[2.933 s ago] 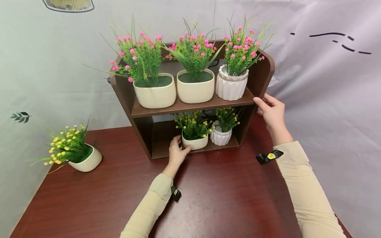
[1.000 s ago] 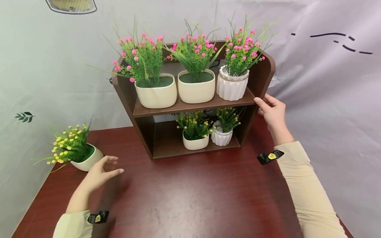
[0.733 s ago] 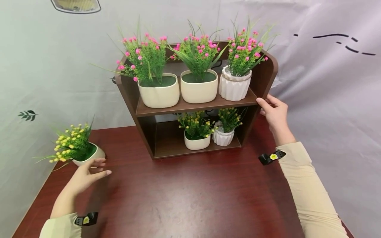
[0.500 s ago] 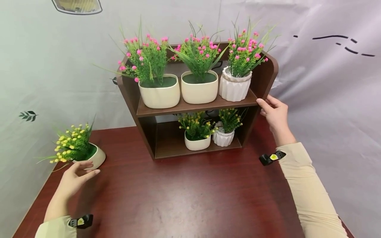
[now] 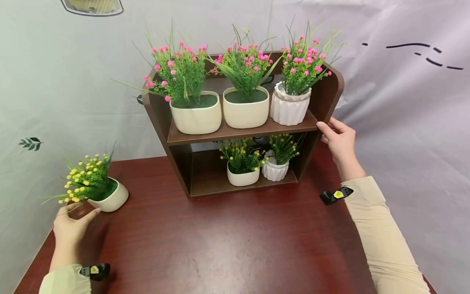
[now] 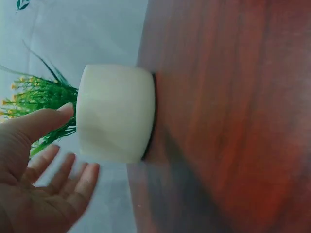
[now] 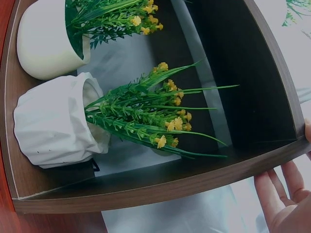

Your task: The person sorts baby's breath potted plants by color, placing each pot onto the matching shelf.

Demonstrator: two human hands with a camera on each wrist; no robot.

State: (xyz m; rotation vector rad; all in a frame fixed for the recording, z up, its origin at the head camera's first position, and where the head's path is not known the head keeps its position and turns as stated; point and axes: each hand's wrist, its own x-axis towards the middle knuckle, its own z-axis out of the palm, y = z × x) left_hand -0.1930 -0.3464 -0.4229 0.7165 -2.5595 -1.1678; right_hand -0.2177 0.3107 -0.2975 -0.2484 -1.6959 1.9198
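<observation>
A cream oval pot with yellow flowers [image 5: 111,199] stands on the table at the left. My left hand [image 5: 69,228] is just in front of it, thumb and fingers spread apart. In the left wrist view the fingers are beside the pot's near end and hold nothing; whether the thumb touches the plant, I cannot tell. My right hand [image 5: 340,143] grips the right side of the brown two-tier shelf [image 5: 242,132], thumb on the front edge and fingers behind the panel. On the lower tier sit a cream pot [image 5: 243,178] and a white ribbed pot [image 5: 275,169], both with yellow flowers.
The upper tier bears two cream pots, one at left [image 5: 196,119] and one in the middle [image 5: 246,114], plus a white fluted pot [image 5: 290,108], all with pink flowers. A dark red table [image 5: 220,241] lies below. A pale patterned cloth [image 5: 66,102] hangs behind.
My left hand has let go of the lower-tier cream pot and moved left, to the pot on the table. The right hand has kept its grip on the shelf.
</observation>
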